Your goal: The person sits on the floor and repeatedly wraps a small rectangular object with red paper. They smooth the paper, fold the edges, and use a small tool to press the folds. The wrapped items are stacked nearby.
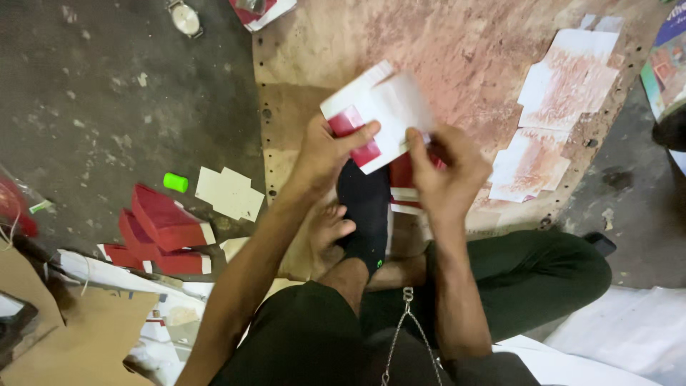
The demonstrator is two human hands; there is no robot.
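Note:
My left hand (pixel 325 151) grips a small red and white box (pixel 357 127) from below, thumb across its red side. My right hand (pixel 444 166) pinches the edge of a white paper sheet (pixel 404 107) that lies against the box. Both are held above a stained wooden board (pixel 457 50) on the floor. Beneath my hands more red and white pieces (pixel 401 182) rest by my feet, one in a black sock (pixel 366 214).
Finished red boxes (pixel 163 232) pile up at the left beside white paper cutouts (pixel 230 193) and a green cap (pixel 175 182). Stained paper sheets (pixel 557 107) lie on the board's right. A wristwatch (pixel 185 17) sits at the top. Cardboard (pixel 71 336) lies at lower left.

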